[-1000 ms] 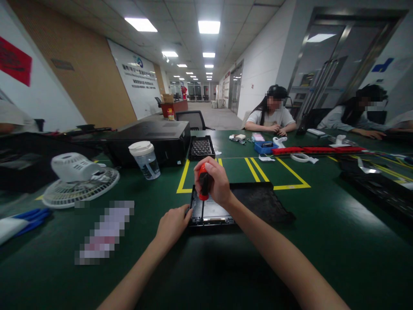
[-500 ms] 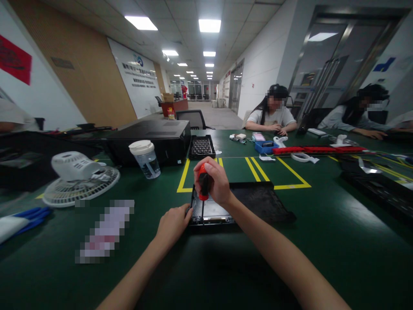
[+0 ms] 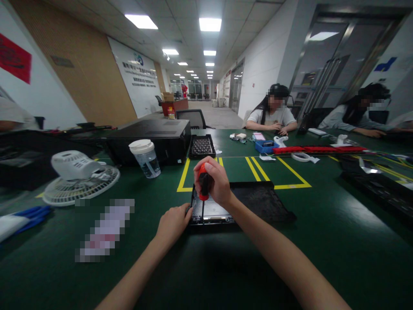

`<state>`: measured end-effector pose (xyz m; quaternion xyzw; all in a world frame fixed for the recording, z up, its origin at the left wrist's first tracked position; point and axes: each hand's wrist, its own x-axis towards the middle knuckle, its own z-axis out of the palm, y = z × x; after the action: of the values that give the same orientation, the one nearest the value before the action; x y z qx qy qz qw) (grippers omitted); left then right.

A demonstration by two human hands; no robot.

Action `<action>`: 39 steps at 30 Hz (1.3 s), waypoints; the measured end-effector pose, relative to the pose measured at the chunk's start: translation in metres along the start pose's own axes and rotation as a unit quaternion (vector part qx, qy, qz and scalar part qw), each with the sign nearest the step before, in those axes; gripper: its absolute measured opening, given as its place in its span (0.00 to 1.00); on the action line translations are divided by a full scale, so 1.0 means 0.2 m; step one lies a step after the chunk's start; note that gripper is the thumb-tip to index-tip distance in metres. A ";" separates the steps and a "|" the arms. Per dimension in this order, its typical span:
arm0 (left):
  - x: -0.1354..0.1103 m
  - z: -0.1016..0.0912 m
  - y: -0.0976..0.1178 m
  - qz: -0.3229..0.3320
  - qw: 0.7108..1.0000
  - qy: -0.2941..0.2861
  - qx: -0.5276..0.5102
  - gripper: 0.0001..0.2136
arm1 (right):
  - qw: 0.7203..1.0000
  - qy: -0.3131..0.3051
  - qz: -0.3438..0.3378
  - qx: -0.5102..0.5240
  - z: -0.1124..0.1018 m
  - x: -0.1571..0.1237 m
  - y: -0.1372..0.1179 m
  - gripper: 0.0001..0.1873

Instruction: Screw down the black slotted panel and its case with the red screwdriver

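My right hand (image 3: 218,181) is wrapped round the red and black handle of a screwdriver (image 3: 203,183). The shaft points down, and its tip meets the near left part of a flat black panel (image 3: 258,202) lying on the green table. A silver metal plate (image 3: 214,210) sits in the panel's left half, partly hidden by my right hand. My left hand (image 3: 174,221) grips the panel's left edge, thumb and fingers against its near left corner.
Yellow tape (image 3: 290,187) marks the table beyond the panel. Leftward stand a clear cup (image 3: 146,159), a white fan (image 3: 77,172) and a large black case (image 3: 155,137). A black tray (image 3: 202,147) and a blue box (image 3: 266,147) lie farther off. Two people (image 3: 272,114) sit at the right.
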<state>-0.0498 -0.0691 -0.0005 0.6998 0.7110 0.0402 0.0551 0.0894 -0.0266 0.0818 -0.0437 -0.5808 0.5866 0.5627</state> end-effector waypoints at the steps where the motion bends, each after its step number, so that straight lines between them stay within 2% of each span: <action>1: 0.00 0.00 0.00 -0.001 1.000 -0.001 0.001 0.19 | 1.000 -0.002 -0.001 0.000 0.00 0.00 0.00 0.11; 35: 0.01 0.01 -0.01 -0.004 1.000 -0.006 -0.006 0.18 | 0.999 -0.009 -0.004 -0.037 0.02 -0.01 -0.01 0.10; 39: 0.01 0.00 -0.02 0.014 0.998 0.034 -0.060 0.18 | 1.000 0.004 -0.004 -0.026 0.01 0.00 -0.03 0.10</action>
<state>-0.0539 -0.0676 -0.0018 0.7035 0.6989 0.1071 0.0721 0.0919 -0.0293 0.0857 -0.0585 -0.5942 0.5689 0.5656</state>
